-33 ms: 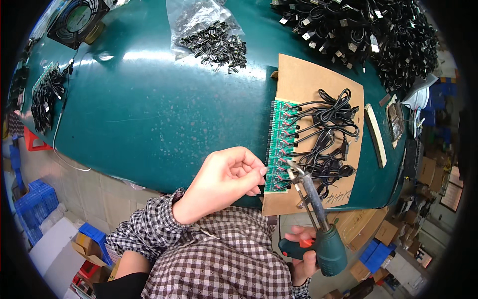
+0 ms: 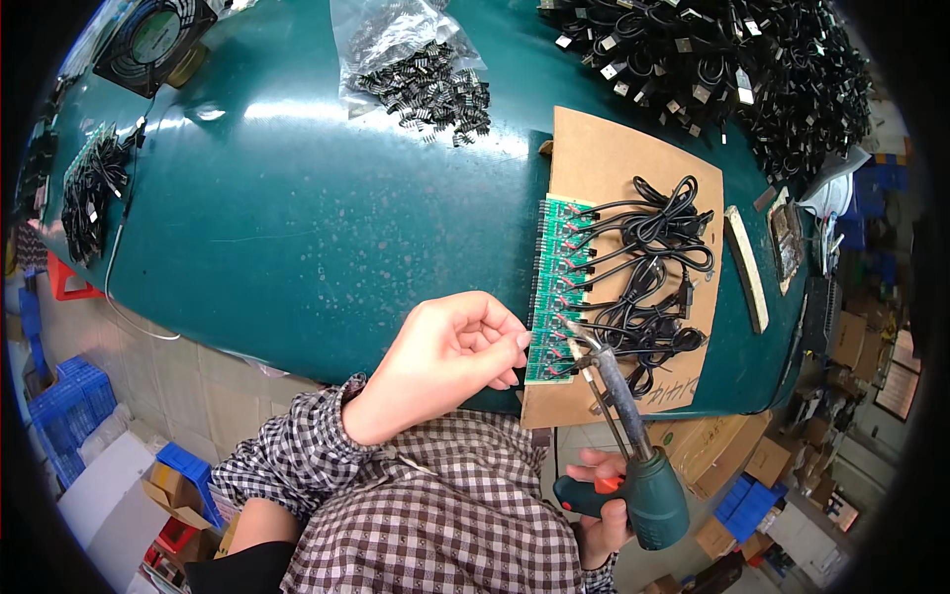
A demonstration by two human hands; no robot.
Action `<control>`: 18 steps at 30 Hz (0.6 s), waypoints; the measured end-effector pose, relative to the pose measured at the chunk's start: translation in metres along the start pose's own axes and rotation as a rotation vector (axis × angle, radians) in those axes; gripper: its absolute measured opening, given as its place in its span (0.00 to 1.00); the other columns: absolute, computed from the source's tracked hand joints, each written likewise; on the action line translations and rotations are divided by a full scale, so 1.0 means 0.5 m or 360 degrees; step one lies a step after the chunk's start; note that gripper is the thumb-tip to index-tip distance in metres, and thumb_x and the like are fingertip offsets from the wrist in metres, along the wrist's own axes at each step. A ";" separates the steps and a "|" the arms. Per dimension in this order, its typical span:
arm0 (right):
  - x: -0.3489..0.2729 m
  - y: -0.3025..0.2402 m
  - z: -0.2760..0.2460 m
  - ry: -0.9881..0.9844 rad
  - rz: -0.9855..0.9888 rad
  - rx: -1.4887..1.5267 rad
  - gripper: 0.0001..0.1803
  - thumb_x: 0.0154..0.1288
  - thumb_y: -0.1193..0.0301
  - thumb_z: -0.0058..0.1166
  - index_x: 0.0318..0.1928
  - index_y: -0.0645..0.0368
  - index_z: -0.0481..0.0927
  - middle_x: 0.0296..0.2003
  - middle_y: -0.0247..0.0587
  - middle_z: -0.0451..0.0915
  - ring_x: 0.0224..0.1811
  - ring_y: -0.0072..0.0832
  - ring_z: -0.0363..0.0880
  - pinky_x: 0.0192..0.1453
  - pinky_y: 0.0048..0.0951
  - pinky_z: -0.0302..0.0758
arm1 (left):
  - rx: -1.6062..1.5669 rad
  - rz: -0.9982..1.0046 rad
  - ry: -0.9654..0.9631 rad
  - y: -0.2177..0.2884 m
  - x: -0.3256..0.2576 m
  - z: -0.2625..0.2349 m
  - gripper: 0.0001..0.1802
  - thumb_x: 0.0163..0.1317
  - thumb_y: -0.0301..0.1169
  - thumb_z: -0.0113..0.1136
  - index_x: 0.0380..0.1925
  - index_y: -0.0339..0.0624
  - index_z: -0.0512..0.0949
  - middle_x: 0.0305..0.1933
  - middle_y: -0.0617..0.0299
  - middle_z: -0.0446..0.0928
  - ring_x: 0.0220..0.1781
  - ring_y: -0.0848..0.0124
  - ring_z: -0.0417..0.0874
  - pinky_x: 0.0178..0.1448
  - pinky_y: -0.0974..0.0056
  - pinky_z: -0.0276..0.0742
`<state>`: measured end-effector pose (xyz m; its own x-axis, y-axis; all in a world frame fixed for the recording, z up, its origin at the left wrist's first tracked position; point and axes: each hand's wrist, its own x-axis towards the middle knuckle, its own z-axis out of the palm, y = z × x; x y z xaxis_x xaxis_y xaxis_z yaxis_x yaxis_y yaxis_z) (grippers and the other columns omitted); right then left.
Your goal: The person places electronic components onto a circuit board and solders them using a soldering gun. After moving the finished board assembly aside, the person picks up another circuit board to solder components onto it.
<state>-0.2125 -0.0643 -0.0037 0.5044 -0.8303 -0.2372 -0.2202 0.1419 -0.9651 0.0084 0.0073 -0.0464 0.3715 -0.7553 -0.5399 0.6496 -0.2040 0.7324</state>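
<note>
Soldering gun [image 2: 633, 475], green body with an orange trigger, sits in the right hand [image 2: 604, 515], fingers wrapped round the grip; its tip touches the near end of the green circuit board strip [image 2: 554, 292]. Left hand [image 2: 450, 361] is curled, fingertips pinched together right at the strip's near left edge; what they pinch is too small to tell. Both sleeves are checked.

Strip lies on one brown cardboard sheet [image 2: 614, 158] on the green desk [image 2: 297, 228], just beyond both hands. One row of black cables [image 2: 653, 247] runs off the strip's right side, tangled over the cardboard; exact count unclear, roughly ten. Nothing sits between the hands and the strip; the gun's barrel crosses over the near cables.

Right of the cardboard: one long narrow block [image 2: 747, 267], then one small dark tray [image 2: 787, 233], past the right hand. Far beyond the hands: one clear plastic bag [image 2: 396, 40] with a spill of small black connectors [image 2: 430, 94], and to its right one big heap of black cables [image 2: 712, 69]. Far left of the left hand: one black fan [image 2: 153, 40] at the desk's far corner and one bunch of wired green boards [image 2: 94, 188] near the desk's left edge. Below the desk, blue crates [image 2: 84, 381] left of the left arm, cardboard boxes [image 2: 752, 465] right of the right hand.
</note>
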 end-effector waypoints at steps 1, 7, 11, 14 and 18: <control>-0.003 0.002 -0.004 -0.0030 0.0028 -0.0043 0.30 0.55 0.51 0.53 0.40 0.69 0.67 0.35 0.47 0.70 0.40 0.38 0.75 0.36 0.34 0.82 | -0.0002 -0.0002 -0.0001 -0.001 0.000 -0.001 0.08 0.59 0.27 0.56 0.31 0.31 0.73 0.28 0.59 0.76 0.27 0.77 0.78 0.33 0.73 0.78; -0.012 -0.001 0.001 0.0033 0.0114 -0.0072 0.29 0.55 0.52 0.54 0.39 0.70 0.68 0.33 0.49 0.70 0.41 0.37 0.73 0.36 0.34 0.82 | -0.0020 -0.0011 0.0001 -0.004 0.000 -0.002 0.08 0.59 0.27 0.56 0.32 0.31 0.73 0.28 0.59 0.77 0.28 0.77 0.79 0.34 0.73 0.79; -0.018 0.003 -0.004 0.0022 0.0107 -0.0087 0.27 0.55 0.54 0.54 0.38 0.70 0.68 0.33 0.49 0.70 0.40 0.36 0.73 0.36 0.35 0.82 | 0.0028 0.0003 0.0009 -0.003 0.001 -0.001 0.08 0.59 0.27 0.56 0.32 0.31 0.73 0.28 0.59 0.77 0.28 0.77 0.79 0.34 0.73 0.79; -0.021 -0.003 0.003 0.0072 0.0148 -0.0090 0.27 0.54 0.55 0.53 0.38 0.71 0.68 0.32 0.48 0.69 0.39 0.36 0.72 0.36 0.35 0.82 | 0.0033 -0.0002 0.0016 -0.003 0.001 -0.001 0.08 0.59 0.27 0.56 0.32 0.31 0.73 0.28 0.59 0.77 0.28 0.77 0.79 0.34 0.73 0.79; -0.020 -0.003 0.004 0.0092 0.0157 -0.0080 0.27 0.54 0.55 0.54 0.38 0.71 0.68 0.32 0.48 0.69 0.39 0.36 0.72 0.36 0.35 0.82 | 0.0027 -0.0016 0.0018 -0.003 0.001 -0.001 0.08 0.59 0.27 0.56 0.32 0.31 0.73 0.28 0.59 0.77 0.28 0.77 0.79 0.34 0.73 0.79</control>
<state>-0.2155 -0.0551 -0.0002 0.4296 -0.8436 -0.3223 -0.3088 0.1982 -0.9303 0.0080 0.0075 -0.0477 0.3727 -0.7459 -0.5520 0.6419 -0.2223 0.7338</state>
